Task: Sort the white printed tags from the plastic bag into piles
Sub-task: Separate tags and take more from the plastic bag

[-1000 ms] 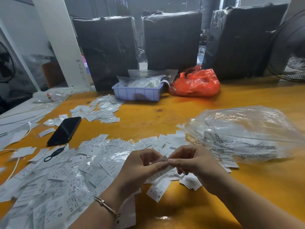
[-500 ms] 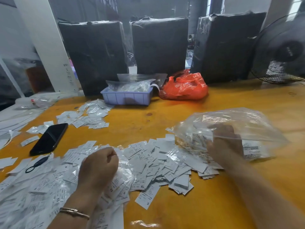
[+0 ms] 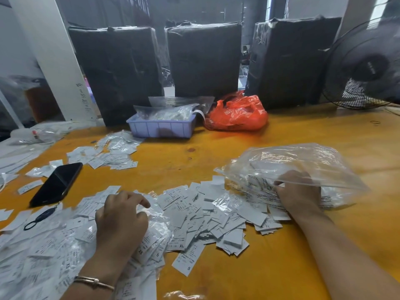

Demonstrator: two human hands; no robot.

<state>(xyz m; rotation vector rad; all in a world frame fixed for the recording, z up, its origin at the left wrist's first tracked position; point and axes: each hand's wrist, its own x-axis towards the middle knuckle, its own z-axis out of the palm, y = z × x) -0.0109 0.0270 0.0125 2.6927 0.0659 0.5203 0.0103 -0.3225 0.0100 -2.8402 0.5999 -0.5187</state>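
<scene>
Fingers (image 3: pixel 281 187) of the right hand (image 3: pixel 299 191) are curled inside the mouth of the clear plastic bag (image 3: pixel 303 167), closing on printed tags there; exactly how many they hold cannot be told through the film. Bag lies on its side on the orange tabletop (image 3: pixel 281 267), mouth facing left, partly filled with white tags. Left hand (image 3: pixel 121 219) rests on the loose heap of tags (image 3: pixel 205 213) spilled in front, fingers loosely bent, gripping nothing. Smaller tag pile (image 3: pixel 112 154) sits farther back left, near a black phone (image 3: pixel 57 184). Lilac plastic tray (image 3: pixel 161 128) at the back holds clear bags of tags. Orange plastic bag (image 3: pixel 237 114) just right of tray, contents not visible.
</scene>
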